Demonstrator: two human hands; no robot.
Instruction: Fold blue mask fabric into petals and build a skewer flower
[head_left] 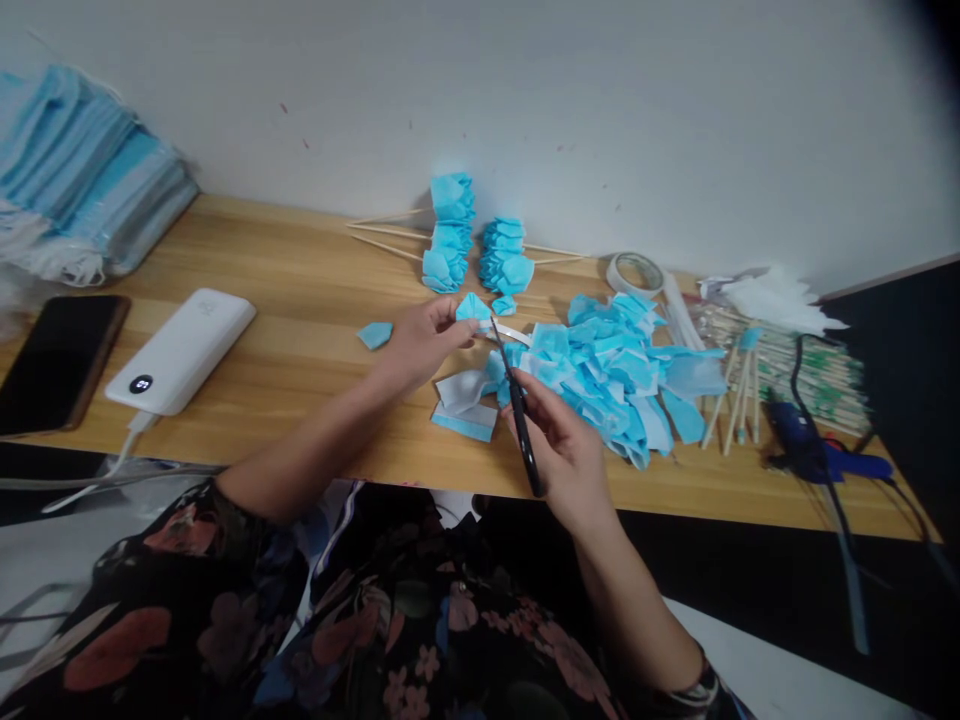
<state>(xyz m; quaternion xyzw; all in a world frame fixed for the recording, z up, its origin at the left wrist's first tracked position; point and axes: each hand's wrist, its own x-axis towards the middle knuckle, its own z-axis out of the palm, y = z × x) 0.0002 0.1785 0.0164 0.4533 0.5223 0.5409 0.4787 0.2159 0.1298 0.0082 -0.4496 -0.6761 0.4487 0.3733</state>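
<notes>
My left hand (424, 340) pinches a small folded piece of blue mask fabric (472, 308) above the table's middle. Black-handled scissors (525, 440) are in my right hand (566, 445), their blades pointing up to the fabric's lower edge. A narrow white strip (514, 333) extends from the fabric toward the right. Beside my right hand spreads a heap of cut blue and white fabric (607, 370). White and blue scraps (465, 420) lie just left of the scissors. A single blue piece (375, 335) rests left of my left hand.
Blue ruffled flowers on sticks (450, 235) lie at the back. Stacked blue masks (90, 180), a phone (64, 360) and a white power bank (184, 350) are left. A tape roll (635, 273), bundled sticks (810, 375) and a blue glue gun (825, 455) are right.
</notes>
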